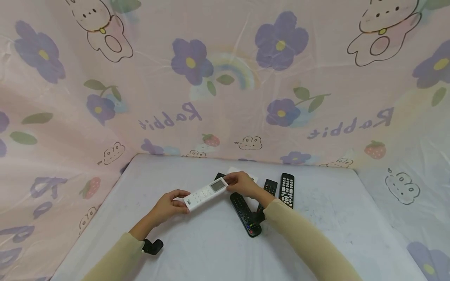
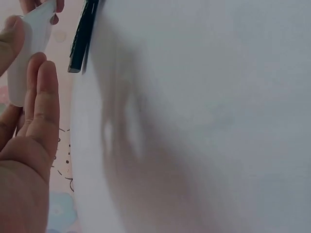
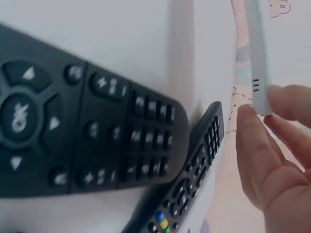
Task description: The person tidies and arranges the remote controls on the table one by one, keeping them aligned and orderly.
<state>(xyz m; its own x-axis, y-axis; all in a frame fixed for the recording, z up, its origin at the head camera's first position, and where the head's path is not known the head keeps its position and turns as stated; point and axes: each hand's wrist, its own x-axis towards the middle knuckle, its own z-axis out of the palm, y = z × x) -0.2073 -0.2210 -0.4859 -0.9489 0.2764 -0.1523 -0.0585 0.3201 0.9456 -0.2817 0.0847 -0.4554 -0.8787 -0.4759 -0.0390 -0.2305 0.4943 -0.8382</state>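
A white remote control (image 1: pixel 205 195) with a small grey screen is held above the table between both hands. My left hand (image 1: pixel 168 205) pinches its lower left end between thumb and fingers. At the screen end, my right hand (image 1: pixel 243 183) grips the upper right corner. The left wrist view has the left hand (image 2: pixel 34 126) around the pale back of the white remote (image 2: pixel 20 80). In the right wrist view, the thumb and fingers of the right hand (image 3: pixel 279 160) pinch the end of the white remote (image 3: pixel 260 58), seen edge-on.
Black remotes lie on the white table (image 1: pixel 197 249): one (image 1: pixel 242 212) below the right hand, one (image 1: pixel 270 187) partly behind the right forearm, another (image 1: pixel 287 187) farther right. Behind the white remote, a dark one (image 1: pixel 219 176) and a white object (image 1: pixel 233 170) are partly hidden. Patterned curtain (image 1: pixel 225 97) surrounds the table.
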